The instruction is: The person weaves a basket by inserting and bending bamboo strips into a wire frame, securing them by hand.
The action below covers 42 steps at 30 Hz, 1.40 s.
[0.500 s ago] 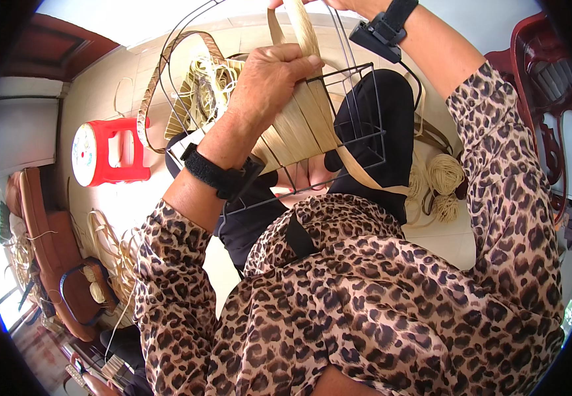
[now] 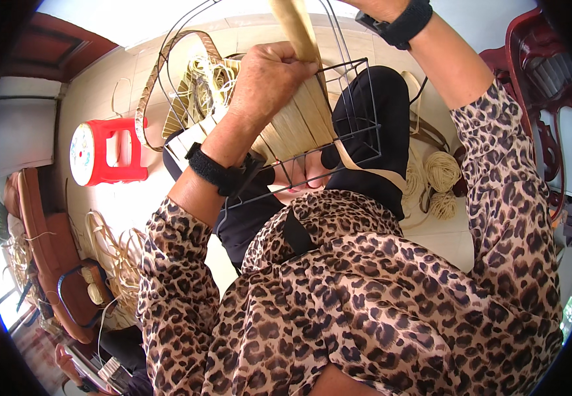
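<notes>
Left hand, 12 o'clock: fingers curled, thumb pressed against them, pinching a broad tan strip at the top of the wrapped panel. Right hand, between 12 and 1 o'clock: mostly cut off by the upper edge, fingers out of view, so couldn't tell its grip.

Black wire frame sat over the lap at 12 o'clock, just above view centre, between the knees. Wrapped panel of flat strips, side by side, covered part of it; bars toward 1 o'clock were bare. The tan strip ran from the left hand up out of view. A loose tail hung past the frame's near edge toward 2 o'clock, over the black trousers.

Around it: striped bag with tangled pale strands at 11 o'clock; red stool between 9 and 10; heap of loose strips at 8; pale yarn balls just short of 3, on the floor; dark red carved chair at 2. Another person's hand showed between 7 and 8, well apart. Black wristbands on both wrists.
</notes>
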Tool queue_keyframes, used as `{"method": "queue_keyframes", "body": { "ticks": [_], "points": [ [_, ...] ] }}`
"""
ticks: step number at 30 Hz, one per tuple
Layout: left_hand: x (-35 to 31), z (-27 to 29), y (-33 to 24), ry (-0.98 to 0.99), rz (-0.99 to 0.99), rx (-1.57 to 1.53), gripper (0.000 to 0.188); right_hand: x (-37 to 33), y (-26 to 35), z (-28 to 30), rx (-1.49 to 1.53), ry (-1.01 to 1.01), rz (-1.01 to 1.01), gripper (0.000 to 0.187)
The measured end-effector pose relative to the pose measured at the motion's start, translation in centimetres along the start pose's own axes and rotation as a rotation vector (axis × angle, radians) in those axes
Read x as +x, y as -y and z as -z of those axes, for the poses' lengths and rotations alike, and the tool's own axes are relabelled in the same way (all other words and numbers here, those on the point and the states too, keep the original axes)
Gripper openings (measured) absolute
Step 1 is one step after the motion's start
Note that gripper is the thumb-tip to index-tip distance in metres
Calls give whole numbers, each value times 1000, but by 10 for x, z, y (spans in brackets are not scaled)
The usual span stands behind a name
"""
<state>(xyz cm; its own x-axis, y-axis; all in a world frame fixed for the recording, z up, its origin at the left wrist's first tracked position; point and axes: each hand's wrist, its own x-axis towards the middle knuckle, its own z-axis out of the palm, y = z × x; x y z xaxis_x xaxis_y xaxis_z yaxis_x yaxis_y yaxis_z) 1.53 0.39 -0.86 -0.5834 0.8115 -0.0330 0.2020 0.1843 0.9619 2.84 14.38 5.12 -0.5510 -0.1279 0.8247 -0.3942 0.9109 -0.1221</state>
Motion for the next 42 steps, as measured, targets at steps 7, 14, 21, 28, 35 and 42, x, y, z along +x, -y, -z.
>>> {"method": "queue_keyframes", "body": {
  "ticks": [7,14,21,28,35,42],
  "points": [
    [-2,9,1,24,5,-5,18,-45,-3,-2,-12,869,-526,31],
    [0,6,3,40,-74,-60,23,-54,-24,-1,359,1374,-863,26],
    [-3,9,-2,94,-79,-53,18,-43,-21,-1,634,1352,-1006,31],
    [-12,4,-8,55,-145,2,16,-69,-50,-33,982,1232,-915,36],
    [-12,5,2,84,-111,-123,13,-35,-32,-29,722,1043,-949,56],
    [-15,6,5,79,-137,-74,14,-31,-24,-26,782,1050,-876,61]
  ]
}}
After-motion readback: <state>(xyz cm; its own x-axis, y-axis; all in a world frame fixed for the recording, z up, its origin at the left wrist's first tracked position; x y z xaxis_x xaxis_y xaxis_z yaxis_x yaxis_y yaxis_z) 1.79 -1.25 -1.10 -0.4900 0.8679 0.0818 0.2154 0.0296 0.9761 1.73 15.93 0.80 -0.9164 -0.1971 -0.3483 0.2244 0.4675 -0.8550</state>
